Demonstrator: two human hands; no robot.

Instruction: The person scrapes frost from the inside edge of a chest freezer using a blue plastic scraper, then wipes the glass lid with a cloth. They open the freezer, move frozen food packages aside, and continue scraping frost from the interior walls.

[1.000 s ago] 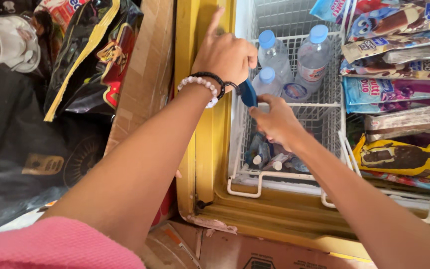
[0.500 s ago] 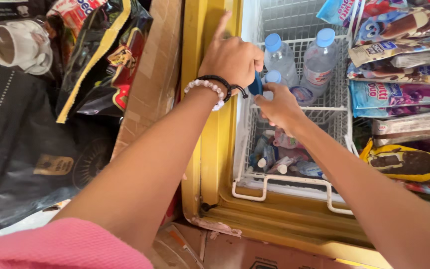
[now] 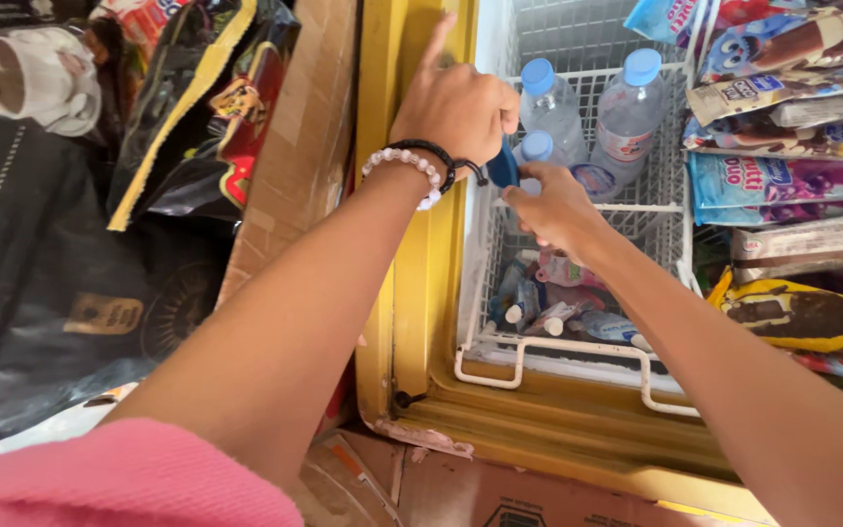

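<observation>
My left hand (image 3: 456,102) is closed over the left edge of an open chest freezer, index finger pointing up along the yellow rim (image 3: 412,293). It wears a white bead bracelet and a black band at the wrist. A small blue object (image 3: 502,166) sticks out below its fist. My right hand (image 3: 553,205) pinches the lower end of that blue object from underneath. Both hands hover over a white wire basket (image 3: 553,351). Three clear water bottles with blue caps (image 3: 626,117) stand in the basket just beyond the hands.
Small bottles and packets (image 3: 553,307) lie deep below the basket. Wrapped ice-cream bars (image 3: 792,185) are stacked on the right. Brown cardboard (image 3: 295,137) leans against the freezer's left side, with dark snack bags (image 3: 197,117) and black plastic (image 3: 41,293) beyond it.
Both hands have shifted slightly up the freezer's left edge, still joined on the blue object. The left index finger stays raised.
</observation>
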